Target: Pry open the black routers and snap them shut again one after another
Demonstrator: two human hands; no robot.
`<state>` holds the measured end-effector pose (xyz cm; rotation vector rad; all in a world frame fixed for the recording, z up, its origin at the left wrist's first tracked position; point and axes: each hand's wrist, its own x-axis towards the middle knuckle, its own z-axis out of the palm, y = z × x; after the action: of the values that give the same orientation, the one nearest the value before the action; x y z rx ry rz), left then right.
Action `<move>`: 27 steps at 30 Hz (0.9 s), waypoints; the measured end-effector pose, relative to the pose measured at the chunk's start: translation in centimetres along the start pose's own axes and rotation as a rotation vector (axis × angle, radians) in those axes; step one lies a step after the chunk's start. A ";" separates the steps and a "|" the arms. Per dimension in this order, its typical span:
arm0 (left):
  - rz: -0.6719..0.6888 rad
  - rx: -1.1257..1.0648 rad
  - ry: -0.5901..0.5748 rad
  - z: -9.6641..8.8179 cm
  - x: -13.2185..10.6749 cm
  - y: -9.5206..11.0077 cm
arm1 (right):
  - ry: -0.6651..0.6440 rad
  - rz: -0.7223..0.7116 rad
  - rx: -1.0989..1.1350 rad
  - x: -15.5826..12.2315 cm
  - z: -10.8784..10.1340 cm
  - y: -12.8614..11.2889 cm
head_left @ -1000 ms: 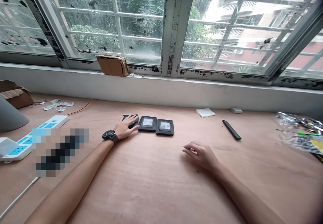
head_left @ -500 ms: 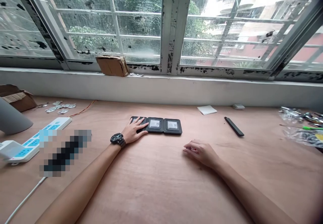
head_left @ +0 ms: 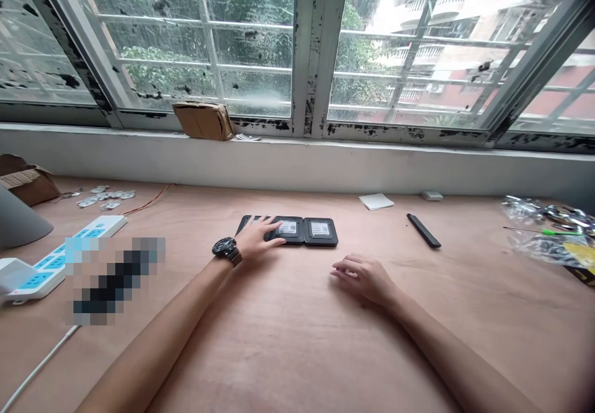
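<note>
Three flat black square cases with white labels lie side by side in a row on the table. My left hand (head_left: 260, 237), wearing a black watch (head_left: 227, 248), is spread open over the left case (head_left: 243, 222), hiding most of it. Its fingertips reach the edge of the middle case (head_left: 290, 229); I cannot tell whether they press on it. The right case (head_left: 320, 231) is uncovered. Nearer to me and to the right, my right hand (head_left: 365, 276) rests on the table with its fingers curled in. What it holds, if anything, is hidden.
A black bar (head_left: 423, 231) and a white pad (head_left: 376, 201) lie to the right. Plastic bags (head_left: 534, 245) and a green-handled screwdriver (head_left: 551, 232) are at far right. A power strip (head_left: 35, 281) and a blurred dark object (head_left: 118, 283) lie left. The window wall bounds the back.
My left hand has slid right along the row, from the left case toward the middle one. My right hand stays nearly in place. The whole view has shifted slightly.
</note>
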<state>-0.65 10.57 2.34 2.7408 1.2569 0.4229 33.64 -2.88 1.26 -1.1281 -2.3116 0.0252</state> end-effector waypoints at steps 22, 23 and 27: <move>0.467 -0.094 0.185 2.4 -9.0 8.9 | 0.282 0.129 -0.025 -0.5 -0.7 0.8; 0.465 -0.096 0.217 2.4 -9.6 8.7 | 0.276 0.122 -0.025 -0.5 -0.5 0.8; 0.504 -0.039 0.298 2.3 -10.1 8.8 | 0.250 0.091 -0.051 -0.2 0.1 0.8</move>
<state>0.13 -2.71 -0.23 3.0194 0.5642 0.9136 34.29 -2.51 0.82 -1.1885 -2.0498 -0.1337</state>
